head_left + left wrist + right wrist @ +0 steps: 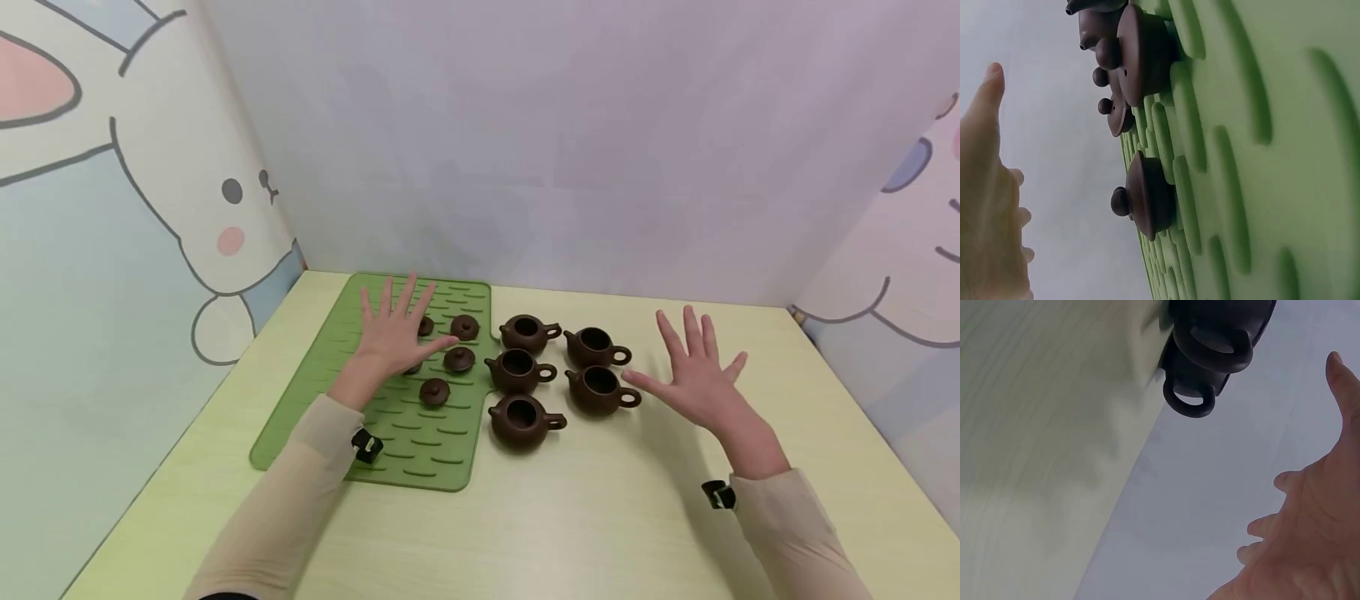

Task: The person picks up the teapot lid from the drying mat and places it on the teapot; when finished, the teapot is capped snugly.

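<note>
My left hand (392,337) is spread over the green mat (405,446), fingers straight and holding nothing. Several small dark brown teapot lids (435,392) with round knobs lie on the mat; the hand partly hides some of them. One lid (1144,197) shows from the side in the left wrist view, knob away from the mat. My right hand (697,379) is held above the table at the right, fingers splayed, with nothing in it. Several lidless brown teapots (523,423) stand between the hands, handles to the right. The nearest to my right hand is a teapot (600,392) in the right column.
The pale wooden table (585,517) meets a light cloth wall (570,167) at the back. Side panels with cartoon rabbits (210,217) stand at left and right. The front-left teapots sit close along the mat's right edge.
</note>
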Motion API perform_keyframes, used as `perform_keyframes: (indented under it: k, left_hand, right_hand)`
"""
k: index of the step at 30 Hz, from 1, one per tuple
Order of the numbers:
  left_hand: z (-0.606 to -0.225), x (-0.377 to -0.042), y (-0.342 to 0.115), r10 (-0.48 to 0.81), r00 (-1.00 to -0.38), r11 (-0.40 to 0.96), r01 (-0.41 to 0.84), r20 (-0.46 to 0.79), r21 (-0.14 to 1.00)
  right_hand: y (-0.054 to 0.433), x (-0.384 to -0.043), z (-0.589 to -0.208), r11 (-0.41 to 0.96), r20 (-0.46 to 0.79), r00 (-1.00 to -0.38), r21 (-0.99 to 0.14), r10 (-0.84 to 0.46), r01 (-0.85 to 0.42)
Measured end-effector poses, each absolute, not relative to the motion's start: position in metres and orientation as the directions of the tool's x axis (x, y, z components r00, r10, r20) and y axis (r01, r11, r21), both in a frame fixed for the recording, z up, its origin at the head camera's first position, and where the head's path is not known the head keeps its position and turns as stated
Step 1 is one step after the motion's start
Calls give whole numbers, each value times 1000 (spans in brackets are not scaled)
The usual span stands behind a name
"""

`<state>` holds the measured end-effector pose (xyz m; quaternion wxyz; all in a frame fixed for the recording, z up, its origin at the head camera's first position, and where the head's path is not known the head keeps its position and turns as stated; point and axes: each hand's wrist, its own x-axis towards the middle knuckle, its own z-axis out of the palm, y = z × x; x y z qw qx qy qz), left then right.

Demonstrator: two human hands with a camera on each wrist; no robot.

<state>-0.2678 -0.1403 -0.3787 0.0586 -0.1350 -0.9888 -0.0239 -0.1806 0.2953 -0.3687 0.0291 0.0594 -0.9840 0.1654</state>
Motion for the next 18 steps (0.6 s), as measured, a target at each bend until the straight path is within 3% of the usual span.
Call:
perform_keyframes:
  k: [18]
  left_hand:
    - [-382,-246,-150,351,-931,926,361,100,112]
  right_hand:
    - [283,-173,-376,905,134,-969,-351,-207,-241]
